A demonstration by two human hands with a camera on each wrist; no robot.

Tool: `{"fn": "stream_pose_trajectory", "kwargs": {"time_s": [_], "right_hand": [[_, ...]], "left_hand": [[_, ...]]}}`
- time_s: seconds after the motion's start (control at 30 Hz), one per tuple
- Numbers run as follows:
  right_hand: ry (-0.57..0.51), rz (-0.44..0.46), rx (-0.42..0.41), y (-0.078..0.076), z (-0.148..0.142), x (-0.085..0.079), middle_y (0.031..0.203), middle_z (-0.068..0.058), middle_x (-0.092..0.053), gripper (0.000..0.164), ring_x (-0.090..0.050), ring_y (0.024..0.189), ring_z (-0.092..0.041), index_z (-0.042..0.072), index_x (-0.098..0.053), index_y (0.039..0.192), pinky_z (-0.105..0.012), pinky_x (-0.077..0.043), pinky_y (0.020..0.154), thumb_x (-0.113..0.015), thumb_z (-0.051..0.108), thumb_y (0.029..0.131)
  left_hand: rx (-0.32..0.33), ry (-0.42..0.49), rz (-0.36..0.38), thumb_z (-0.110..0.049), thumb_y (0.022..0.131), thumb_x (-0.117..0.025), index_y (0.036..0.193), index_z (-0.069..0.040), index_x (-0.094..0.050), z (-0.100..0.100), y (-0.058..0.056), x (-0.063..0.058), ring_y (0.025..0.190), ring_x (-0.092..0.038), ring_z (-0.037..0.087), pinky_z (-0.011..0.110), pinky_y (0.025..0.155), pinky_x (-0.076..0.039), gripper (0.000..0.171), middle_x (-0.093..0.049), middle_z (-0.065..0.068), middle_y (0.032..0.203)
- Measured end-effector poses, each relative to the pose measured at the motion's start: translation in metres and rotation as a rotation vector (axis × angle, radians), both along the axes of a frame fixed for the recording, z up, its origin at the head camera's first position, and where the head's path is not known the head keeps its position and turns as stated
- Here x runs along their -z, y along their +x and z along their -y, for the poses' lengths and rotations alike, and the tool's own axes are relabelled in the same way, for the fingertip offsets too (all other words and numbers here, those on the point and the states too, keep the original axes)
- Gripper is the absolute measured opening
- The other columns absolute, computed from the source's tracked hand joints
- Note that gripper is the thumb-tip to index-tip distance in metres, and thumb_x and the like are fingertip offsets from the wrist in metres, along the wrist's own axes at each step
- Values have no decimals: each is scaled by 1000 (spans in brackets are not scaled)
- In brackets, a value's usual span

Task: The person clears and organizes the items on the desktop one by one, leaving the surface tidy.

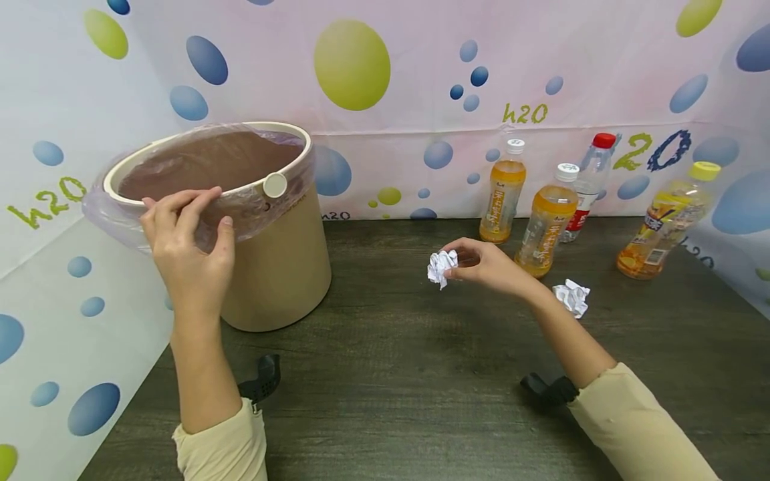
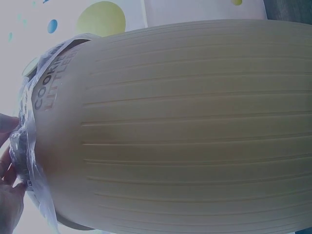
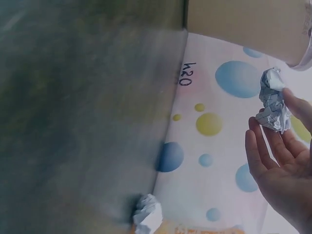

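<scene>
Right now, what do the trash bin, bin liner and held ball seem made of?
Trash bin: probably matte plastic, given its even ridges. Bin liner: thin glossy plastic film, see-through and wrinkled. Crumpled ball: apparently matte white paper, with sharp creases.

1 orange bottle (image 1: 546,230) partly hides the red-capped bottle (image 1: 595,170), and the left wrist view crops the bin (image 2: 195,122).

A ribbed tan bin (image 2: 195,131) filled the left wrist view, its rim toward nine o'clock.
There the left hand (image 2: 7,192) touched the plastic liner (image 2: 36,165); lettering (image 2: 46,87) sat near ten, spotted backdrop (image 2: 100,19) at eleven.
</scene>
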State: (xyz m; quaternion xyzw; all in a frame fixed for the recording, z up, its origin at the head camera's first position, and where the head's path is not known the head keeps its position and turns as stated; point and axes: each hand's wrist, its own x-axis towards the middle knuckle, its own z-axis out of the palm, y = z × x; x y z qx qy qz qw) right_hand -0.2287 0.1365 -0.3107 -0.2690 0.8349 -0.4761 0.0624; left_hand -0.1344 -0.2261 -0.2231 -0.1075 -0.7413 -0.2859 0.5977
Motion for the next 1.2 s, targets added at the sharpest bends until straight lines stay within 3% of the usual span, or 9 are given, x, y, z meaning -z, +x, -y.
{"fn": "stream_pose_trajectory", "kwargs": {"time_s": [0.9, 1.2], "right_hand": [[5, -109, -49, -6, 52, -49, 106, -7, -60, 41, -56, 100, -19, 10, -56, 120, -37, -47, 78, -68, 22, 83], [-76, -124, -51, -8, 72, -66, 106, -11, -59, 40, -57, 99, -24, 4, -55, 120, -36, -48, 79, -68, 15, 83]], "left_hand": [[-12, -7, -2, 7, 74, -62, 100, 3, -69, 6, -4, 4, 107, -44, 29, 35, 108, -10, 28, -59, 21, 101], [-5, -9, 3, 7, 74, -62, 101, 3, -69, 6, -3, 4, 107, -44, 28, 35, 108, -10, 28, -59, 21, 102]]}}
